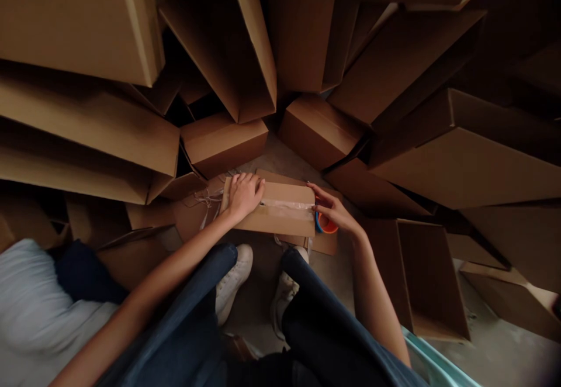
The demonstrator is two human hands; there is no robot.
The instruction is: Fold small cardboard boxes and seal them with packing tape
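Observation:
A closed cardboard box (274,214) lies flat on the floor in front of me, with a strip of clear packing tape (287,208) running along its top. My left hand (245,196) rests flat on the box at the tape's left end, holding nothing. My right hand (335,211) is at the box's right end, gripping a tape dispenser (326,223) with an orange core and blue body. The dispenser is partly hidden by my fingers. Loose, crumpled tape (208,201) lies on flattened cardboard left of the box.
Large cardboard boxes (464,165) are stacked and leaning all around, close to the front and sides. An open box (429,276) stands at the lower right. My jeans-clad legs and white sneakers (232,282) lie below my hands. Blurred white and navy fabric (39,299) sits at the lower left.

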